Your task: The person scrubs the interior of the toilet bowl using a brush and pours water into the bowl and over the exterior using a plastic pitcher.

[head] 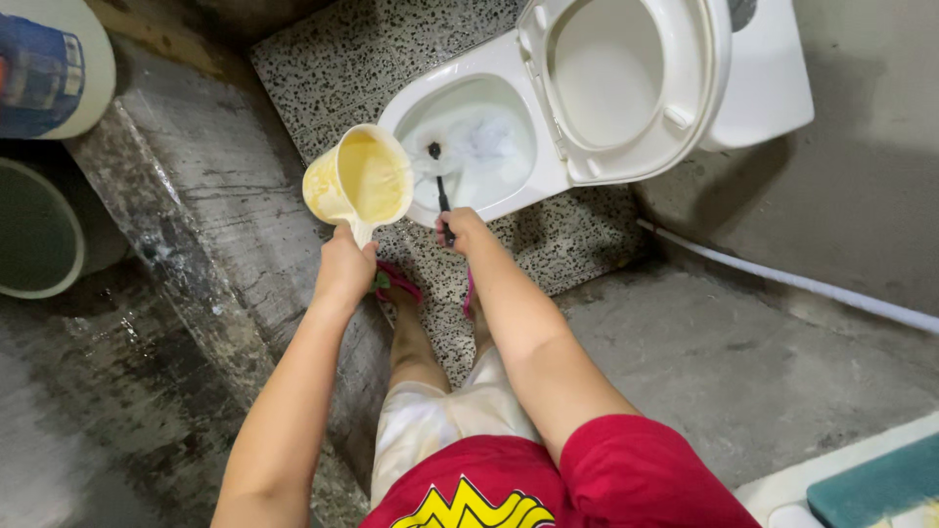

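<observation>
1. Looking down from the head view: stood before a white toilet (pixel 489 73), its seat and lid (pixel 626 83) raised back against the tank (pixel 768 68).
2. Left hand (pixel 344 269) clenched around the handle of a yellow plastic dipper (pixel 358 181), held just beside the bowl's near rim and tipped toward it, a thin stream of water running over into the bowl.
3. Right hand (pixel 464 230) gripped tight on the dark handle of a toilet brush (pixel 439 181), the brush head down inside the bowl in foamy water.
4. Stood on a speckled terrazzo platform (pixel 333 59) that carried the toilet; feet in pink slippers (pixel 396 282) right below the hands, touching that platform.
5. Ran along the left of the platform: a rough grey concrete ledge (pixel 186 215), wet and stained, lying between the toilet and the containers at the left edge.
6. Seen at the far left, well apart from both hands: a large white container with a blue panel (pixel 44 68) and, below it, a round white-rimmed bucket (pixel 39 235), both cut off by the picture's border.
7. Crossed the grey floor at the right: a white pipe (pixel 802 284), running from the toilet's base toward the right edge.
8. Showed at the bottom right corner: a teal mat on a white base (pixel 871 484), only partly visible.
9. Wore a red shirt (pixel 606 479) and pale shorts (pixel 430 420).
</observation>
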